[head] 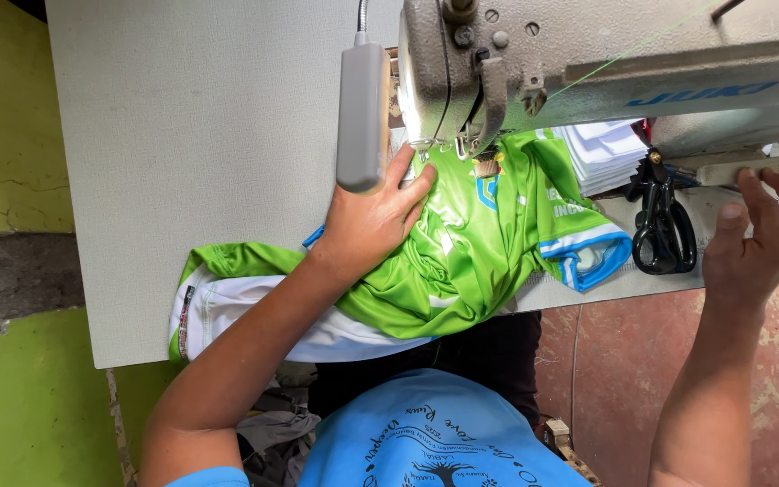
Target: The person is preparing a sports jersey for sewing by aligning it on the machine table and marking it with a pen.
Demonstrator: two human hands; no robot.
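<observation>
Pressing one green shirt (462, 261), left hand (373, 221); one scissors (663, 230) nearby.

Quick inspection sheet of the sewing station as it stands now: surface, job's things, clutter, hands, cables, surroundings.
Surface: grey table, left part bare.
Job's things: green jersey bunched under the sewing machine, hanging over the table's near edge.
Clutter: black scissors; folded white cloth stack.
Hands: left hand flat on the jersey; right hand at the machine's right end, holding nothing.
Cables: lamp on a bendy neck; green thread.
Surroundings: green wall, reddish floor.
</observation>
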